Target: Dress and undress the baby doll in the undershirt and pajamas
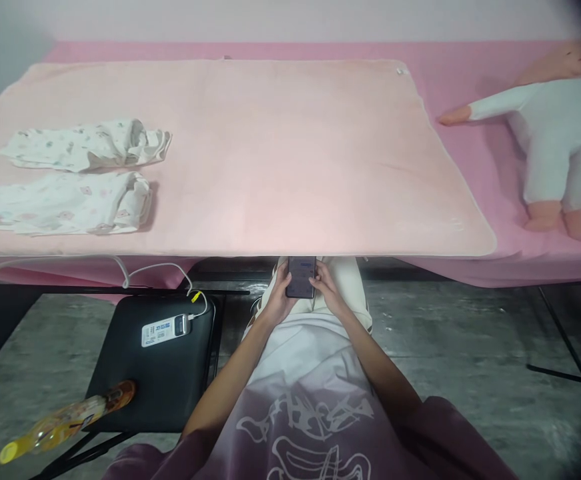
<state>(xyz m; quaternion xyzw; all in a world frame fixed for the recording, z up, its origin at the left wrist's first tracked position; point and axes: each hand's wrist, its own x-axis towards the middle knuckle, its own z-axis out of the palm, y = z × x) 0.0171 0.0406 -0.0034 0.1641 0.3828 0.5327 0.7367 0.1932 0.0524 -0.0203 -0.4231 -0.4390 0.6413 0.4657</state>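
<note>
Between my hands, low over my lap and just below the table's front edge, is a dark smartphone (300, 279). My left hand (281, 297) grips its left side with the thumb along the edge. My right hand (326, 288) holds the right side, its thumb over the lower part of the screen. The text on the screen is too small to read. The fingers behind the phone are hidden.
A pale pink mat (290, 160) covers most of the pink table. Two folded printed cloths (90, 145) lie at its left, and a baby doll (555, 133) at the right. A black stool (155, 373) bears a cabled power bank (165, 330) and a drink bottle (70, 421).
</note>
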